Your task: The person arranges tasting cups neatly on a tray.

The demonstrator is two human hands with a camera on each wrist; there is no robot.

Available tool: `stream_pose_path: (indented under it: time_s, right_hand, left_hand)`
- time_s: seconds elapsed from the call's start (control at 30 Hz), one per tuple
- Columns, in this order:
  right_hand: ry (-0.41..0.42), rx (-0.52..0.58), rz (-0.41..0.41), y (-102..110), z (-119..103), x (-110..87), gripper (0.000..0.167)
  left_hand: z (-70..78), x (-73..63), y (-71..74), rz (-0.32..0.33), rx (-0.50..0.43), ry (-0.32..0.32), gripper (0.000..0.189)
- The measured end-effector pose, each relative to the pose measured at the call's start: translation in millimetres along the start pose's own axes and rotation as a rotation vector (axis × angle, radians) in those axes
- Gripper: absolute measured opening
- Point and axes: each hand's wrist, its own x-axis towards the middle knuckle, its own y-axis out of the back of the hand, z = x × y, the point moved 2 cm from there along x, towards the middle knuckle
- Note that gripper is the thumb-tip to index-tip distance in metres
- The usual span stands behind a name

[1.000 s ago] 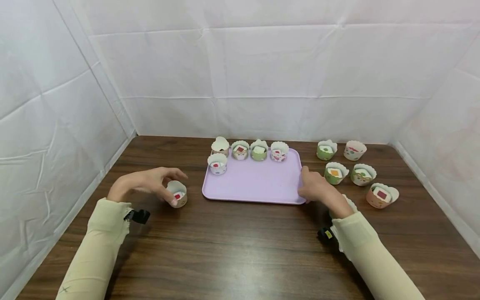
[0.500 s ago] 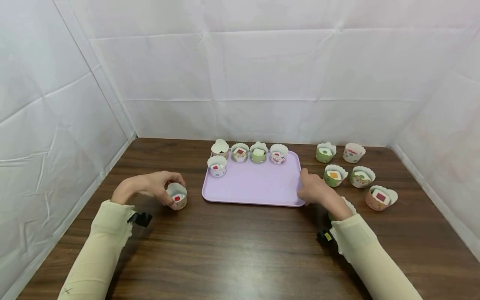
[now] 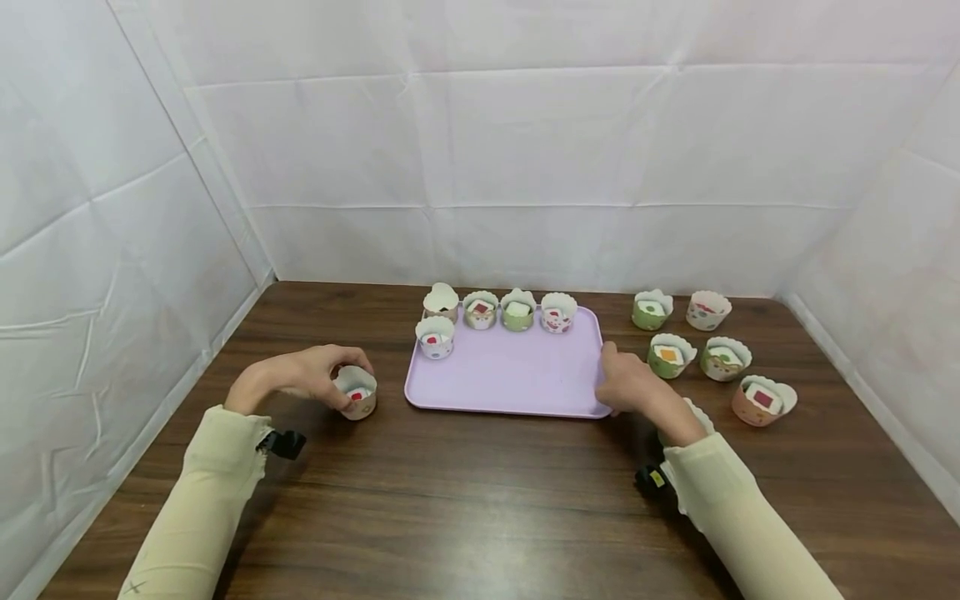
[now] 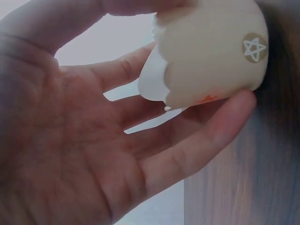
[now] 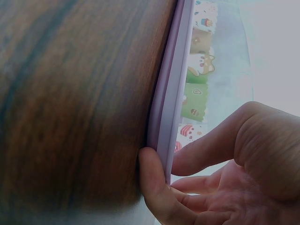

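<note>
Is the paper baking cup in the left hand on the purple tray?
No, the left hand holds the paper baking cup left of the purple tray.

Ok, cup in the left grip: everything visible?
The baking cup looks papery: beige outside with a white star on a tan disc and an orange print, white inside, scalloped rim. It appears upright on the table, left of the lilac tray. A red-topped white piece sits inside. The left grip holds the cup between thumb and fingers.

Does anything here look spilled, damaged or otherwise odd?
I see no spill, and the paper cups on the lilac tray stand upright. One small oddity: a dark X mark on the left sleeve, whose fabric is otherwise plain.
</note>
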Motion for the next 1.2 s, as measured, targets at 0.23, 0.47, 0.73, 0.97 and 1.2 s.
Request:
stream_pose_path:
  time_s: [0.23, 0.47, 0.73, 0.97, 1.2]
  right_hand:
    - [0.004, -0.009, 0.003, -1, 0, 0.3, 0.065]
    - [-0.002, -0.011, -0.004, -1, -1, 0.9, 0.068]
    - [-0.006, -0.015, 0.000, -2, 1, 1.8, 0.069]
    - [0.007, -0.009, 0.001, -2, 0, 1.8, 0.067]
    - [0.001, -0.016, 0.000, -1, 1, 3.9, 0.067]
  left_hand:
    - [3.3, -1.2, -0.6, 0.036, 0.004, -0.026, 0.038]
    - [2.4, -0.8, 1.5, 0.119, 0.023, -0.045, 0.041]
    - [-2.1, 3.0, 0.5, 0.181, 0.041, -0.027, 0.048]
    - [-3.3, 7.2, -0.4, 0.305, 0.043, -0.065, 0.048]
    - [3.6, 12.5, -1.9, 0.393, 0.020, -0.118, 0.046]
